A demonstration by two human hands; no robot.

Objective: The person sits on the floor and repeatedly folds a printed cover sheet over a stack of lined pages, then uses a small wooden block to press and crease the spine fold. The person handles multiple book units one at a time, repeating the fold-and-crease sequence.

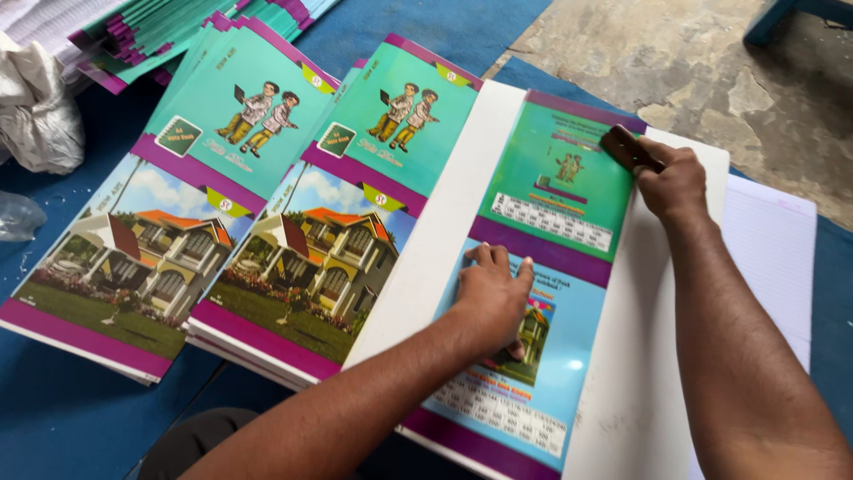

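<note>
A blue surface [80,418] fills most of the view, lit by soft, even daylight. Beyond its far edge lies a rough concrete floor [693,62], grey-brown, patchy and cracked. At the top right corner a blue furniture leg [771,20] stands on that floor. At the far left a crumpled white cloth [35,107] rests on the blue surface, with a bit of clear plastic [16,218] just below it.
</note>
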